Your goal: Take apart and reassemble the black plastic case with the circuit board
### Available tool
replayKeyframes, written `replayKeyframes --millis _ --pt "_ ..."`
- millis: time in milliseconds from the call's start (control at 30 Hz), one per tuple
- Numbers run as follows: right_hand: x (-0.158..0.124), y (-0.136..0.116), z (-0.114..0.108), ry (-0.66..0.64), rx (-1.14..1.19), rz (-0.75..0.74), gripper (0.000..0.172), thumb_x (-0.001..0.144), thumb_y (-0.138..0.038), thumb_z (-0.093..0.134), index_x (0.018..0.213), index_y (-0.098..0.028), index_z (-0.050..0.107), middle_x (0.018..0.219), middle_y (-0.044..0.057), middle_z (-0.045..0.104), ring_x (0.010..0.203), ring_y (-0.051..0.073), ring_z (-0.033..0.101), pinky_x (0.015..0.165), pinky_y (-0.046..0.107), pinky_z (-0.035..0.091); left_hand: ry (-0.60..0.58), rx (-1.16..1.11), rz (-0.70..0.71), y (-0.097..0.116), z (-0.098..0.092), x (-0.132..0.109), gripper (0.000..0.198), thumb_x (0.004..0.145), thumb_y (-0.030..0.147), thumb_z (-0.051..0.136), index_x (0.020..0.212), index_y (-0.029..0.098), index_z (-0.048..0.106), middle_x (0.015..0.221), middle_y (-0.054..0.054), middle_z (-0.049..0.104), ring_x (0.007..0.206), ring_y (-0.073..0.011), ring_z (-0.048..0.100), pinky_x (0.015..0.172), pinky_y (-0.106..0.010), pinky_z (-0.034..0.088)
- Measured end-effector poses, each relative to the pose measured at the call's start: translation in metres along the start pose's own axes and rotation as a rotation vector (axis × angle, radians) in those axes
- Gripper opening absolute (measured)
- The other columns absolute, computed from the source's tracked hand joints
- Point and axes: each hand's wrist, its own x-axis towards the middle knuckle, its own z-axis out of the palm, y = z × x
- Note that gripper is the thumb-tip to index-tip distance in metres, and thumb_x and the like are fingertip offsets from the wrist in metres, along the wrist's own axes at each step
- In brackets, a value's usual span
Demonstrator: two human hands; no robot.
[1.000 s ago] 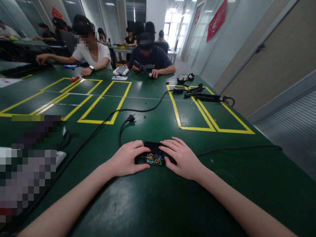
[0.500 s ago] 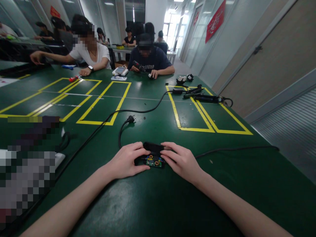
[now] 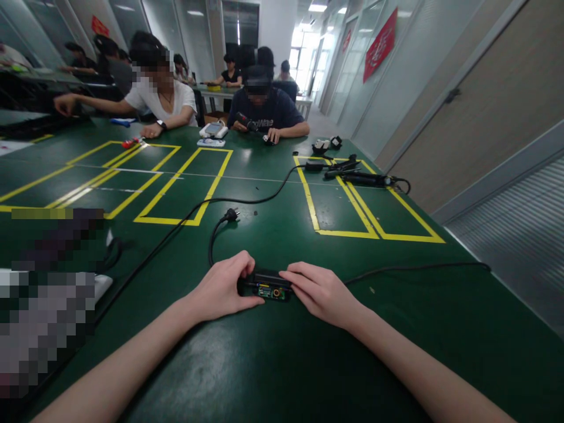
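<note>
Between my hands, on the green table, lies a small black power adapter case with a circuit board [image 3: 269, 292] showing in its lower half. The black cover [image 3: 271, 278] lies tilted over the board's far side. My left hand [image 3: 227, 288] curls around the case's left end, thumb at the near edge. With fingertips pressed together, my right hand [image 3: 321, 291] holds the cover's right end. A black cord runs from the left end to a two-pin plug [image 3: 231, 215]; another black cable [image 3: 418, 268] leads off to the right.
Yellow tape rectangles mark the table [image 3: 282, 364]. A long black cable [image 3: 176, 226] crosses it to a small black box [image 3: 314, 167]. Black tools [image 3: 363, 178] and white-and-black parts [image 3: 321, 145] lie at the back right. Two people [image 3: 267, 111] sit opposite, one holding a screwdriver-like tool.
The cover has come down from its raised position and now hides more of the board's far side. My right fingers have drawn together on it; my left fingers have shifted back.
</note>
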Motion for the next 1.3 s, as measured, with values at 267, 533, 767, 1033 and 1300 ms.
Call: replayKeyframes --millis 267,533,767,1033,1300 --pt "0.001 -0.004 -0.004 0.085 -0.018 -0.055 0.024 0.104 -0.011 0.046 0.112 -0.013 0.069 0.098 0.012 0.074 0.08 0.016 0.072 0.068 0.024 0.06 -0.035 -0.047 0.103 0.002 -0.004 0.0 0.055 0.08 0.026 0.082 0.13 0.025 0.06 0.115 -0.005 0.07 0.102 -0.0228 0.067 0.09 -0.035 0.056" --pt "0.001 0.0 -0.011 -0.021 -0.089 -0.116 0.027 0.103 -0.011 0.042 0.11 -0.013 0.068 0.107 0.014 0.076 0.092 0.019 0.076 0.077 0.028 0.064 -0.055 -0.124 0.074 0.002 -0.001 0.0 0.037 0.081 0.022 0.081 0.113 0.022 0.063 0.112 -0.004 0.068 0.096 -0.0196 0.067 0.084 -0.03 0.055" --pt "0.002 -0.001 -0.01 -0.071 0.013 -0.073 0.024 0.092 -0.013 0.052 0.112 -0.016 0.066 0.117 0.013 0.077 0.105 0.022 0.075 0.106 0.045 0.057 0.003 -0.077 0.134 0.004 0.0 0.001 0.032 0.08 0.025 0.084 0.106 0.021 0.066 0.105 -0.003 0.073 0.096 -0.0209 0.069 0.087 -0.033 0.053" --pt "0.004 -0.001 -0.005 -0.102 0.082 -0.039 0.021 0.095 -0.025 0.06 0.114 -0.017 0.063 0.106 0.013 0.075 0.097 0.024 0.073 0.089 0.041 0.06 0.011 -0.085 0.135 0.005 0.002 0.0 0.029 0.082 0.022 0.079 0.108 0.021 0.066 0.101 -0.002 0.072 0.091 -0.0188 0.068 0.08 -0.03 0.053" --pt "0.003 -0.002 -0.001 -0.184 0.091 0.017 0.022 0.097 -0.031 0.064 0.113 -0.015 0.062 0.106 0.014 0.073 0.093 0.025 0.068 0.08 0.039 0.056 -0.031 0.044 0.179 0.012 0.005 0.003 0.035 0.08 0.02 0.072 0.114 0.02 0.064 0.104 -0.004 0.073 0.097 -0.0223 0.067 0.085 -0.035 0.052"
